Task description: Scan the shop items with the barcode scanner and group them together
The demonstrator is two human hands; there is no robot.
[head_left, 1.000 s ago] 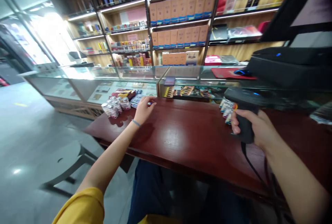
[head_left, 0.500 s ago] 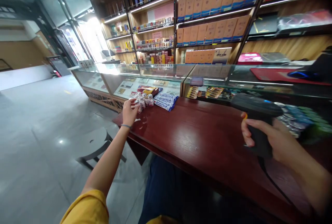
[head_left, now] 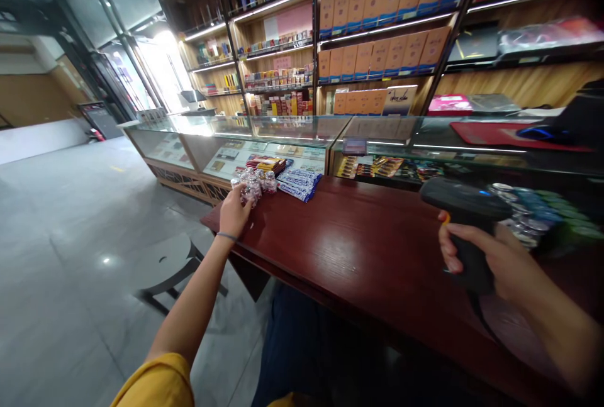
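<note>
My left hand (head_left: 234,212) reaches to the far left end of the dark red table (head_left: 330,237). Its fingers and thumb are apart and touch a cluster of small clear bottles (head_left: 257,183) with pinkish contents; the fingertips are partly hidden among them. Beside the bottles lie blue-and-white packets (head_left: 301,184), with red and yellow packets (head_left: 264,163) behind. On the right, my right hand (head_left: 495,256) is wrapped around the handle of a black barcode scanner (head_left: 465,199), held above the table with its cable hanging down. A small blue light glows on the scanner's top.
Silvery, blue and green packaged goods (head_left: 547,212) lie at the table's right end. A glass display counter (head_left: 264,127) runs along the far side. A red mat (head_left: 500,133) with a mouse lies on it. A grey stool (head_left: 165,262) stands left of the table.
My left hand has come slightly nearer and lower against the bottles, its fingers now in front of them. My right hand still holds the scanner, almost unmoved. The view has shifted slightly.
</note>
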